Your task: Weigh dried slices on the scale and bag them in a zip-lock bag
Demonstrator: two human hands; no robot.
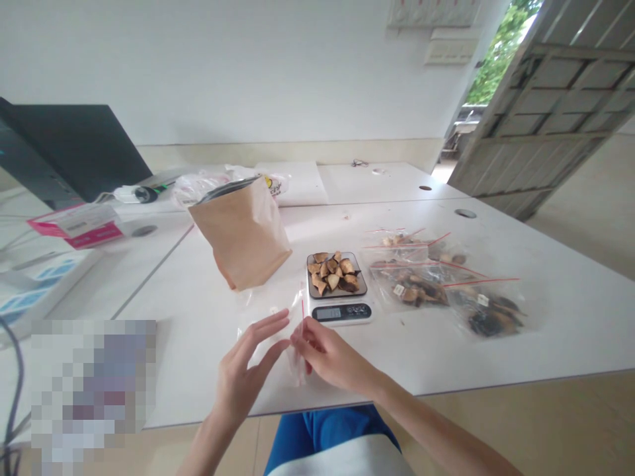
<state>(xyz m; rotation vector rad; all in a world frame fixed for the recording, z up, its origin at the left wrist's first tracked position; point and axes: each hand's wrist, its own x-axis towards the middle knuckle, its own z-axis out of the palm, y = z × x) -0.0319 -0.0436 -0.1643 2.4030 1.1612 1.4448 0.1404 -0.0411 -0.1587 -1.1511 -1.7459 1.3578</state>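
Observation:
A clear zip bag [258, 309] with a red seal line lies in front of me. My right hand [327, 354] pinches it at the sealing edge. Beside it my left hand [248, 367] is open over the bag, its fingers stretched out and the thumb tip close to my right fingertips. Just beyond my right hand stands a digital kitchen scale [342, 313] with a lit display, its digits too small to read. Dried brown and cream slices, perhaps mushroom [332, 272], are heaped on its dark plate. An open brown paper bag [243, 231] stands behind the zip bag.
Several filled zip bags [491, 317] lie right of the scale. At the left are a monitor [74, 152], a pink box [79, 225] and a white-and-blue tray [44, 284]. Plastic bags [198, 185] lie at the back; the table's front edge runs below my hands.

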